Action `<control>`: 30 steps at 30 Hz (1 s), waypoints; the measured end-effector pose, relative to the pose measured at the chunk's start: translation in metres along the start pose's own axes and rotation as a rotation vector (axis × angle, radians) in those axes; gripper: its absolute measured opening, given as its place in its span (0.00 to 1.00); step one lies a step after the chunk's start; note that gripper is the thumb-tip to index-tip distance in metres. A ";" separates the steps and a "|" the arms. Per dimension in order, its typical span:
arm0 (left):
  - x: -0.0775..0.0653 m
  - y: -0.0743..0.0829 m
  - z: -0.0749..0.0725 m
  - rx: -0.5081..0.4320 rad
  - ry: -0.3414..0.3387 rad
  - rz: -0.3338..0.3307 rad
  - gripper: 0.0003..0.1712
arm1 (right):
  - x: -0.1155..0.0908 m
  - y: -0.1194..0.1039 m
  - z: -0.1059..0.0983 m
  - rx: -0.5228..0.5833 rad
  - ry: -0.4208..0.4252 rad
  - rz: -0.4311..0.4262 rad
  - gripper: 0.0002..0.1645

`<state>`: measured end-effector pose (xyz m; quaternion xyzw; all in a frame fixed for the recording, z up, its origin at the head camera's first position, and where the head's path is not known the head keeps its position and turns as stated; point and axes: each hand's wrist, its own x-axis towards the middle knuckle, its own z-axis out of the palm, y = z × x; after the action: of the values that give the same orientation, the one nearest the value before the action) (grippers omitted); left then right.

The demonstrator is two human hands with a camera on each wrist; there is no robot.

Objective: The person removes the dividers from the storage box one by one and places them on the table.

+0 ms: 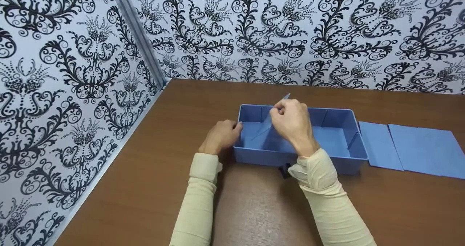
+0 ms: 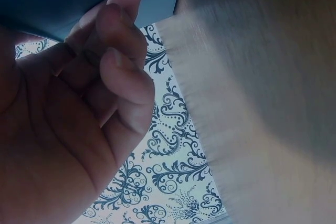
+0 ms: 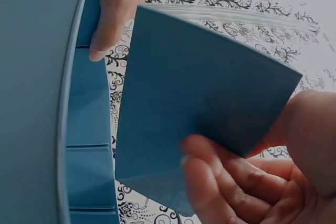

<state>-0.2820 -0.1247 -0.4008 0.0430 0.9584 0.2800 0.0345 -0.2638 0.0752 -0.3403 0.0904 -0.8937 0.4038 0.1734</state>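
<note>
A long blue plastic box [image 1: 261, 157] with slotted inner walls sits on the brown table, its open side up. My left hand [image 1: 221, 134] grips the box's left end, the thumb over the rim and the fingers outside the wall. Between thumb and fingers, my right hand [image 1: 292, 122] pinches a thin blue divider panel [image 3: 194, 77]. In the head view the panel slants over the box's left half, its lower end inside and its upper corner above the back rim. The right wrist view shows the panel's broad face beside the slotted wall [image 3: 86, 119].
Flat blue panels [image 1: 377, 144] lie on the table [image 1: 174, 119] just right of the box, the nearest close to its right end. Black-and-white patterned walls [image 1: 276, 31] stand behind the table and along its left side. A small black device [image 1: 284, 171] shows at the right cuff.
</note>
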 end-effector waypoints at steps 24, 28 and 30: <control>0.003 -0.001 -0.001 0.032 0.011 0.011 0.22 | -0.003 -0.004 -0.023 -0.001 -0.121 0.016 0.20; 0.002 -0.001 0.000 0.026 0.010 0.007 0.23 | -0.006 -0.004 -0.027 0.007 -0.126 -0.023 0.16; 0.002 0.000 0.000 0.022 0.006 0.006 0.23 | -0.008 -0.004 -0.029 0.011 -0.119 -0.041 0.16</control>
<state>-0.2836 -0.1247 -0.4009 0.0453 0.9614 0.2696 0.0302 -0.2484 0.0947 -0.3222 0.1334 -0.8982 0.3988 0.1277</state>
